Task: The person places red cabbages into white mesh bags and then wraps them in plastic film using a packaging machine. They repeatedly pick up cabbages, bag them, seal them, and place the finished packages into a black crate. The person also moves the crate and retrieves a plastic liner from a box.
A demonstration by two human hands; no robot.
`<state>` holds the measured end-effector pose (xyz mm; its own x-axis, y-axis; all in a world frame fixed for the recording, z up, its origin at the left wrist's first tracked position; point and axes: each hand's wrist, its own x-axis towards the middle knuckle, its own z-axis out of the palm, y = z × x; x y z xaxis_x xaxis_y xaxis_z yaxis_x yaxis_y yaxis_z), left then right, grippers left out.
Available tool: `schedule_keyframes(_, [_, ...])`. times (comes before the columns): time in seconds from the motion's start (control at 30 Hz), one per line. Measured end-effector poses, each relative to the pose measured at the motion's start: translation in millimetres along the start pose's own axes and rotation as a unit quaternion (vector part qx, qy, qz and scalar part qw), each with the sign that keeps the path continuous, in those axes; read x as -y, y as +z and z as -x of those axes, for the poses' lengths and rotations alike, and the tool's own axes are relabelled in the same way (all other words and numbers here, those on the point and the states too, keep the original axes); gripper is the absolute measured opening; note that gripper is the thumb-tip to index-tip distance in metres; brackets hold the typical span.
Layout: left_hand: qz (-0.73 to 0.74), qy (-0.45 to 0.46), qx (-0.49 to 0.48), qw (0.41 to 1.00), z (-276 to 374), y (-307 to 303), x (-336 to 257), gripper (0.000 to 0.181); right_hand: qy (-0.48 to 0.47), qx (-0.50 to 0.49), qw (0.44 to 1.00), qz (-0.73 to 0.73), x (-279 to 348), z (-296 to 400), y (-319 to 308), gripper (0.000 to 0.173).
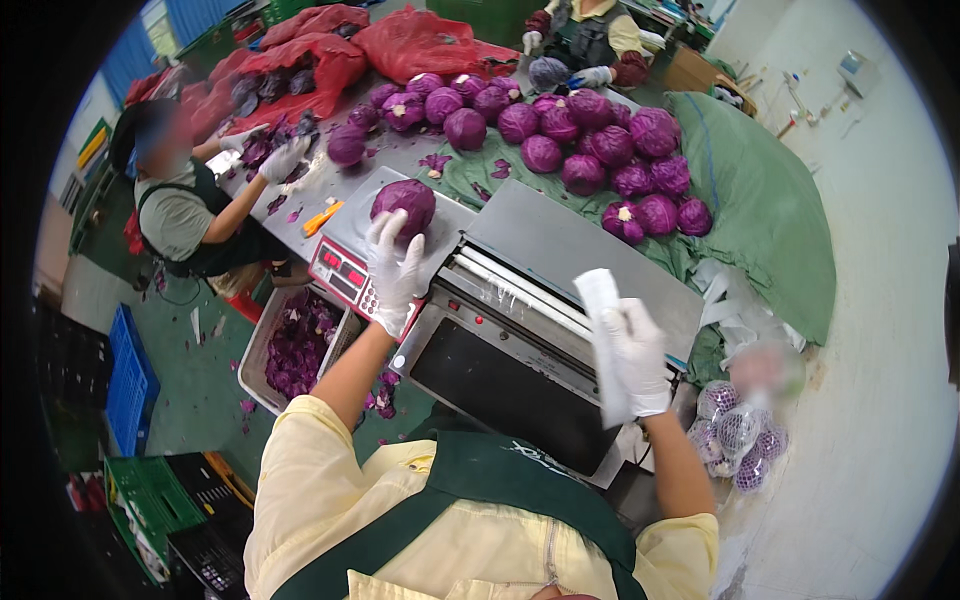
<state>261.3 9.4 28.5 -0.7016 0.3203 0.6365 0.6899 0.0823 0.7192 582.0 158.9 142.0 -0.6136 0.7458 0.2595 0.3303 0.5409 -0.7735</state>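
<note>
A red cabbage point(403, 208) rests on the metal pan of a red digital scale point(358, 279). My gloved left hand point(394, 266) touches its near side, fingers spread over the pan's edge. My gloved right hand point(636, 352) is closed on a flat, folded white strip point(604, 345), whose material I cannot tell, above the right part of a film wrapping machine point(517, 375). The machine has a black plate at the front, a film roller point(521, 289) behind it and a grey metal cover point(577, 255) at the back. An orange-handled tool point(322, 219) lies left of the scale.
Many red cabbages point(583, 175) lie on green cloth behind the machine. Co-workers stand at the left point(195, 202) and far side point(592, 37). A basket point(255, 367) of leaves stands below the scale. Netted cabbages point(739, 435) are at right; red mesh sacks point(420, 45) lie at the back.
</note>
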Motion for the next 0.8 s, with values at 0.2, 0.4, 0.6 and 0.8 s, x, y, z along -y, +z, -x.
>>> schedule_keyframes(0.2, [0.354,-0.383,0.21,0.827,76,-25,-145,0.022,-0.095,0.107,0.989,-0.031,25,16,81,0.023])
schedule_keyframes(0.4, [0.343,-0.408,0.176,0.827,94,-64,-125,0.023,0.062,0.163,0.959,-0.224,20,-1,83,0.023])
schedule_keyframes(0.6, [0.386,-0.345,0.176,0.837,56,-56,-102,0.052,0.061,0.312,0.916,-0.244,53,3,118,0.034])
schedule_keyframes(0.8, [0.491,-0.381,0.044,0.783,35,-40,-68,0.016,0.094,0.196,0.877,-0.429,57,-18,198,0.033])
